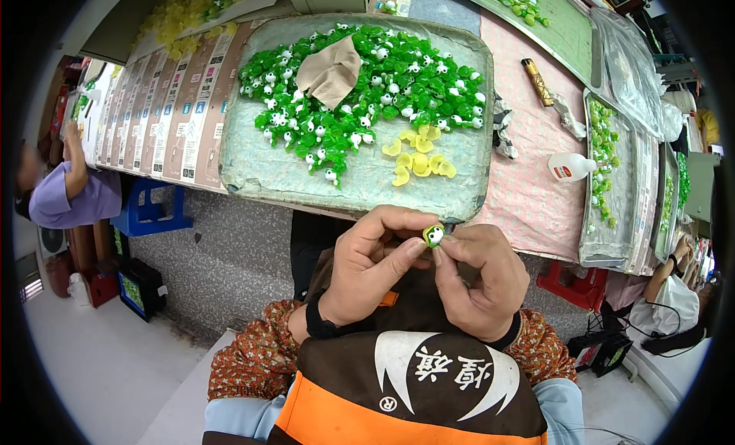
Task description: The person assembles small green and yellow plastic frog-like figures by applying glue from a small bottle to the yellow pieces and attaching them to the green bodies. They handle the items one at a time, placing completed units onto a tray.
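Between the fingertips of both hands is a small toy figure (433, 235) with a white face and a yellow-green cap, held just off the table's front edge. My left hand (375, 261) pinches it from the left, thumb and forefinger closed. From the right, my right hand (482, 280) grips it between thumb and forefinger. Beyond them lies a shallow tray (291, 177) lined with pale green. A heap of green and white toy figures (398, 78) fills its back part, with a beige cloth (331, 71) on top. Loose yellow pieces (419, 158) lie near the tray's front right.
Right of the tray, a pink cloth (528, 200) bears a dark cylindrical can (537, 83) and a white bottle (571, 166). Another tray (612, 234) holds more green figures. Blue (153, 211) and red (574, 286) stools stand below. Far left is a person in a purple sleeve (73, 196).
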Demonstrator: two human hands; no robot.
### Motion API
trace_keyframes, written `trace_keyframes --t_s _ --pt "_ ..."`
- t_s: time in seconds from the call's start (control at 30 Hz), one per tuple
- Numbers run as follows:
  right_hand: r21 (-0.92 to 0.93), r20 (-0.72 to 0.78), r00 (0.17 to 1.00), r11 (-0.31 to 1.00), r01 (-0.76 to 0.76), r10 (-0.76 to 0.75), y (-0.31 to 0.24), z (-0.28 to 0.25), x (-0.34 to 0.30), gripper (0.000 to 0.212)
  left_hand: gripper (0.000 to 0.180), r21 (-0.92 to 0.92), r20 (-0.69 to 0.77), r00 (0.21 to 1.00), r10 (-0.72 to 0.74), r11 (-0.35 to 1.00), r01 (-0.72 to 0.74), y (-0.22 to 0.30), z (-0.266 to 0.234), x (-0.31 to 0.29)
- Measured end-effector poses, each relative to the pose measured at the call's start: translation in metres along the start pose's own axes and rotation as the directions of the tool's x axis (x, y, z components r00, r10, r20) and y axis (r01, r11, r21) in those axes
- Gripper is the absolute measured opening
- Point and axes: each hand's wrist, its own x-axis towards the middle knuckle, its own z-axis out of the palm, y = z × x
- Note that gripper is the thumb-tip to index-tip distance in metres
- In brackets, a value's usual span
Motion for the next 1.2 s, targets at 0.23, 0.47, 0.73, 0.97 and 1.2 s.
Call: trace_keyframes --t_s 0.23,0.47,0.73,0.97,1.2 --pt "0.017 -0.011 1.000 1.000 0.007 -0.007 0.002 0.000 -0.001 0.024 0.030 0.166 0.039 0.999 -0.007 0.986 0.001 0.002 -0.001 0.000" --pt "0.089 -0.008 0.998 0.994 -0.055 0.056 0.004 -0.001 -0.004 0.022 0.030 -0.025 0.060 0.995 -0.086 0.996 0.087 0.002 -0.003 0.000" --pt "0.188 -0.016 0.992 0.975 -0.119 0.124 0.005 -0.002 -0.009 0.019 0.029 -0.126 0.073 0.987 -0.141 0.981 0.149 -0.002 -0.005 0.002" --pt "0.195 -0.009 0.989 0.971 -0.140 0.145 0.005 -0.003 -0.009 0.019 0.028 -0.187 0.068 0.981 -0.184 0.963 0.194 0.001 -0.004 0.003" --pt "0.140 -0.011 0.991 0.982 -0.130 0.133 0.004 -0.002 -0.008 0.020 0.029 -0.102 0.039 0.992 -0.118 0.987 0.121 -0.005 -0.004 0.001"
